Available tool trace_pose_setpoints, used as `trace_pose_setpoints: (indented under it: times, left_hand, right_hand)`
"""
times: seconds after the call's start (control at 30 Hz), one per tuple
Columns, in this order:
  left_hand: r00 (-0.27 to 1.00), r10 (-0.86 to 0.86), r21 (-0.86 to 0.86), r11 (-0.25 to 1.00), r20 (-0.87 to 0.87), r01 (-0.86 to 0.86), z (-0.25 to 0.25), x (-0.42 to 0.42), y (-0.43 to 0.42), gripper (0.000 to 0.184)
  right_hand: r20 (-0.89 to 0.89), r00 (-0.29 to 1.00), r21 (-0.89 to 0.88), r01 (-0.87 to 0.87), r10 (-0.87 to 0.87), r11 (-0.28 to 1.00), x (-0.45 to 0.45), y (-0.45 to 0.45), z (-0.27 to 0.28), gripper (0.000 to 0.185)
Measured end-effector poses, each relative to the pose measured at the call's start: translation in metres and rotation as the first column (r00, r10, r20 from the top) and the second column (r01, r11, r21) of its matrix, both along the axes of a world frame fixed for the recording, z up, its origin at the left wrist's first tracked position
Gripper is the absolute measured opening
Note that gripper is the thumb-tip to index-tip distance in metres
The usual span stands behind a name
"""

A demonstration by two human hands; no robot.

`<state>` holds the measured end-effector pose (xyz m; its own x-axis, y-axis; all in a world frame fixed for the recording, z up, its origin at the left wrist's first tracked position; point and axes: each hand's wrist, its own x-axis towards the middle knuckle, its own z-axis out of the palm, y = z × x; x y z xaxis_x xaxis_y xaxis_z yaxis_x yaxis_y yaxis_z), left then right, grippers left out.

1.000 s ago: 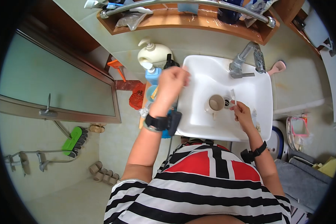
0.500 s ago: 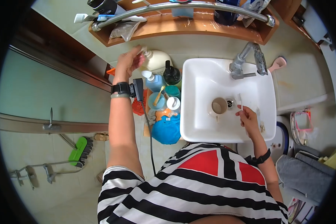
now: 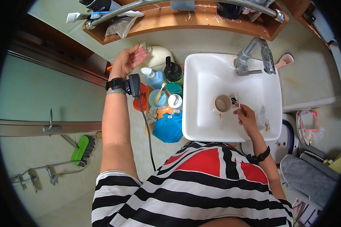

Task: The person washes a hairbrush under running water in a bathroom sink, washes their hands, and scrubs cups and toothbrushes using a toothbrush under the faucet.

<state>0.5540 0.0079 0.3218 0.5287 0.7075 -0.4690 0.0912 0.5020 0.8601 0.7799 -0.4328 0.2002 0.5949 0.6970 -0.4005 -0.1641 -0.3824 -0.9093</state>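
My left hand (image 3: pixel 129 59) is at the pump head of a large cream-coloured bottle (image 3: pixel 160 56), palm partly turned up, fingers stretched out and nothing visible in them. Whether it touches the pump I cannot tell. Low over the white sink (image 3: pixel 193 121), my right hand (image 3: pixel 247 118) is closed on a thin white toothbrush (image 3: pixel 238 99), bristle end pointing away from me. Just left of that hand a beige cup (image 3: pixel 222 103) stands in the basin beside the drain (image 3: pixel 233 101).
Left of the sink stand a blue pump bottle (image 3: pixel 154 78), a dark pump bottle (image 3: pixel 173 71), a cup with a yellow toothbrush (image 3: pixel 160 94) and a blue cloth (image 3: pixel 168 128). A faucet (image 3: pixel 254 58) rises at the sink's back right. A wooden shelf (image 3: pixel 185 23) overhangs the wall.
My left hand has turned more palm-up beside the pump, its fingers opening out. My right hand has moved slightly left with the toothbrush, closer to the cup. The view has shifted a little.
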Motion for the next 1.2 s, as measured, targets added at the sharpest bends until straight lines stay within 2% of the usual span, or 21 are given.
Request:
trace_pose_setpoints:
  times: [0.27, 0.63, 0.83, 0.9, 0.93, 0.97, 1.0, 1.1, 1.2]
  left_hand:
    - [0.999, 0.015, -0.012, 1.0, 0.051, -0.015, -0.001, 0.001, -0.003, 0.027]
    - [0.994, 0.033, -0.017, 0.999, 0.102, -0.031, -0.007, 0.001, -0.007, 0.032]
    - [0.993, 0.01, 0.054, 0.998, 0.115, -0.017, -0.016, 0.001, -0.007, 0.033]
    - [0.975, -0.015, 0.071, 0.997, 0.223, -0.001, -0.036, -0.004, 0.005, 0.029]
    - [0.972, 0.023, 0.018, 0.999, 0.234, -0.028, -0.045, -0.006, 0.013, 0.028]
    - [0.982, 0.035, 0.053, 0.998, 0.186, -0.045, -0.043, -0.005, 0.011, 0.03]
    - [0.981, -0.023, 0.034, 0.999, 0.19, 0.016, -0.04, -0.009, 0.008, 0.032]
    - [0.995, 0.058, 0.079, 0.995, 0.077, -0.064, -0.026, -0.01, -0.016, 0.038]
    - [0.994, 0.069, 0.102, 0.992, 0.087, -0.077, -0.022, -0.02, -0.038, 0.04]
  right_hand:
    - [0.025, 1.0, 0.011, -0.01, 0.01, 1.0, 0.003, 0.004, -0.004, 0.032]
    - [0.024, 1.0, 0.026, 0.004, -0.005, 1.0, 0.002, -0.004, -0.003, 0.033]
    - [0.022, 0.999, 0.038, 0.024, -0.025, 0.999, -0.002, -0.012, -0.002, 0.033]
    - [0.144, 0.989, 0.046, 0.017, -0.023, 0.999, 0.002, -0.013, -0.005, 0.032]
    - [0.21, 0.977, 0.029, 0.013, -0.019, 0.999, 0.002, -0.015, 0.0, 0.029]
    - [0.261, 0.965, 0.055, 0.002, -0.016, 0.998, 0.002, -0.017, 0.002, 0.028]
    - [0.313, 0.95, 0.081, -0.014, -0.012, 0.997, 0.002, -0.017, 0.003, 0.027]
    - [0.347, 0.938, -0.043, 0.011, 0.005, 0.999, -0.002, -0.014, 0.008, 0.031]
    - [0.386, 0.921, -0.093, -0.02, 0.054, 0.995, -0.012, -0.008, -0.004, 0.041]
